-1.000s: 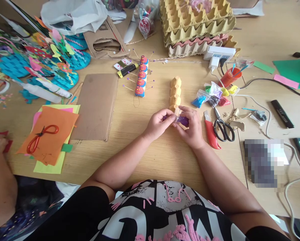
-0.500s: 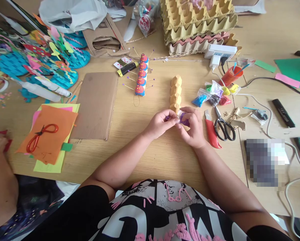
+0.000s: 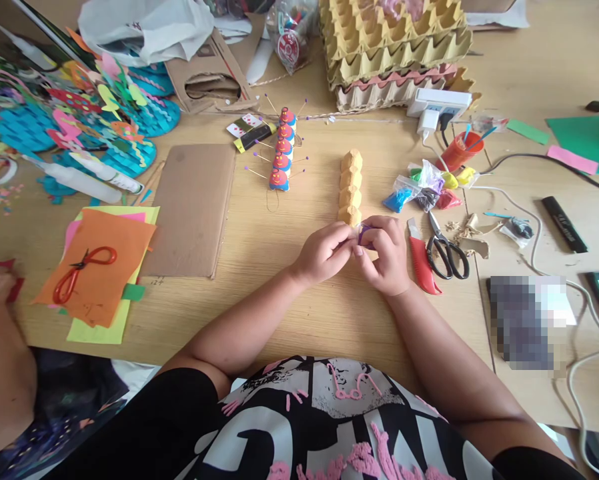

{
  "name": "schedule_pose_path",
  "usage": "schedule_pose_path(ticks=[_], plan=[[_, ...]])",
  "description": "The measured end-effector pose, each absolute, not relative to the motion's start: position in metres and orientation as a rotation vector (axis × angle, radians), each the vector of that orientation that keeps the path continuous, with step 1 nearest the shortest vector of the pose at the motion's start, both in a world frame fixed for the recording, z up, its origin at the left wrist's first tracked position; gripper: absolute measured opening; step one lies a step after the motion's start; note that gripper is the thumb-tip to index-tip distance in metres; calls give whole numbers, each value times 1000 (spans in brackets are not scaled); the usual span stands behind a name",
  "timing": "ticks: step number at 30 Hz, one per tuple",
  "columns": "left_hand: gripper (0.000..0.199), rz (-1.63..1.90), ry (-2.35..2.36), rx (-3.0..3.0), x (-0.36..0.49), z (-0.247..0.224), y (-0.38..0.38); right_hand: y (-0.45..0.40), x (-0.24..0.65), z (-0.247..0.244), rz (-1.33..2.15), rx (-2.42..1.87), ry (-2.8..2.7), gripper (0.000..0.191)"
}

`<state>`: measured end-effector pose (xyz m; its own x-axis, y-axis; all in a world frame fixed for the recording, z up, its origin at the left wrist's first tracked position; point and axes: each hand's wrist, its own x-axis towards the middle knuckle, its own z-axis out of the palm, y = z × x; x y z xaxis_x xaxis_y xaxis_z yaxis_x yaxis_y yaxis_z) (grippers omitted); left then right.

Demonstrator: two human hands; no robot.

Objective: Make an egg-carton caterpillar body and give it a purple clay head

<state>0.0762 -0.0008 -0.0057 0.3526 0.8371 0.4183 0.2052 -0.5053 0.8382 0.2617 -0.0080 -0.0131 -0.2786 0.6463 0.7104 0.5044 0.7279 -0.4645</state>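
Observation:
My left hand point(image 3: 325, 253) and my right hand point(image 3: 387, 253) meet over the table with their fingertips pinched together. Between them is a small packet of purple clay point(image 3: 363, 233), mostly hidden by the fingers. Just beyond the fingertips lies a yellowish strip of egg-carton cups point(image 3: 350, 187). Farther left stands a painted egg-carton caterpillar point(image 3: 282, 150), blue and red with faces and purple-tipped sticks at its sides. Small bags of coloured clay point(image 3: 398, 199) sit to the right of the strip.
Right of my hand lie a red cutter point(image 3: 423, 267) and black scissors point(image 3: 447, 257). Cardboard point(image 3: 189, 210) and orange paper point(image 3: 99, 287) with red-handled scissors are at left. Egg trays point(image 3: 394, 60) and a power strip point(image 3: 442, 100) stand behind. Another person's arm point(image 3: 2, 360) rests at far left.
My fingers have closed in around the purple clay packet, so less purple shows. My left hand has shifted slightly, and the carton strip lies almost as before.

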Motion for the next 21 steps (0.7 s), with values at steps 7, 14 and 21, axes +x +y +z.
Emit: schedule_pose_path(ticks=[7, 14, 21], plan=[[26, 1117, 931, 1950, 78, -9, -3, -8, 262, -14, 219, -876, -1904, 16], [32, 1178, 937, 1991, 78, -8, -4, -8, 259, -16, 345, -899, -1793, 24], [25, 1136, 828, 2049, 79, -5, -2, -6, 258, -14, 448, -859, -1817, 23]])
